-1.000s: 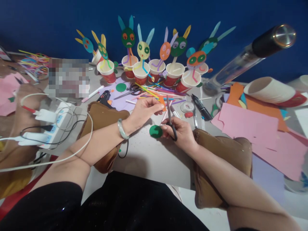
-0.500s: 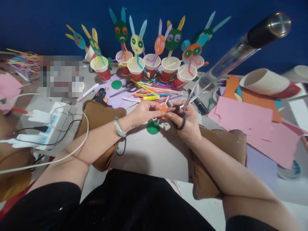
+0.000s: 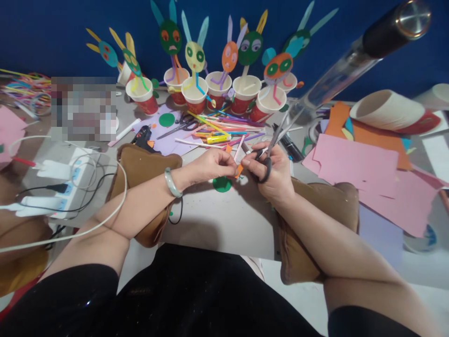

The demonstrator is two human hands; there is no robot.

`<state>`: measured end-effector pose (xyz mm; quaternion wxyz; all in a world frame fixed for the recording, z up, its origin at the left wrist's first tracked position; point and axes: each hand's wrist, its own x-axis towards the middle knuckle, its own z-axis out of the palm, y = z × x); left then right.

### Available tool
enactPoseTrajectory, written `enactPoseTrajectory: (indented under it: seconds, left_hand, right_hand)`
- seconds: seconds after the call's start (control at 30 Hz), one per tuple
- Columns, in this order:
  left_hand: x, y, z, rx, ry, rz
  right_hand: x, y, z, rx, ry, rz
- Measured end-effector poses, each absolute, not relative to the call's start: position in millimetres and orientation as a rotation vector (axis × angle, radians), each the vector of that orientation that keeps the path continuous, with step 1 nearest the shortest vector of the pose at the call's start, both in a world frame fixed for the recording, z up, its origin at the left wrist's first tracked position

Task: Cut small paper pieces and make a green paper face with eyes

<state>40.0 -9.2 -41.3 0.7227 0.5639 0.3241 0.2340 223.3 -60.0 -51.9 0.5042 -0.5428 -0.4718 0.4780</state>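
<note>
Orange paper is pinched between the fingertips of my left hand, which wears a bangle on the wrist. My right hand is closed around the black handles of the scissors, whose blades point up and away. Its fingertips come close to the orange paper; whether they touch it I cannot tell. Below the fingers a green paper circle lies on the table. Colourful sticks and a yellow tube are spread just beyond my hands.
Red and white cups with paper faces stand along the back. Brown cushions lie under both forearms. Pink sheets lie at the right, near a tilted clear bottle. A power strip with cables is at the left.
The orange paper has turned and tilted, with part now showing above my left fingertips. My left hand has shifted slightly down. The whole view has moved a little.
</note>
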Motion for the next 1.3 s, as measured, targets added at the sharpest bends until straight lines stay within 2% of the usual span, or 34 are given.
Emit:
enactPoseTrajectory:
  seconds: [0.23, 0.37, 0.5, 0.67, 1.3]
  left_hand:
    - [39.8, -8.4, -41.7, 1.31, 0.804, 0.39]
    - [39.9, -7.4, -39.3, 1.302, 0.917, 0.504]
    - [41.3, -7.3, -41.1, 1.301, 0.816, 0.617]
    - [44.3, -10.8, -49.7, 1.274, 0.684, 0.608]
    - [43.2, -12.5, -41.1, 1.107, 0.77, 0.723]
  right_hand:
    - [226.9, -54.3, -51.5, -1.251, -1.013, 1.099]
    - [225.8, -55.4, -51.8, -1.311, -1.032, 1.076]
    - [223.2, -58.7, -51.4, -1.333, -1.1, 1.083]
    - [222.3, -60.2, -51.0, -1.295, -1.115, 1.123]
    - [224.4, -53.0, -57.0, -1.201, -1.004, 1.075]
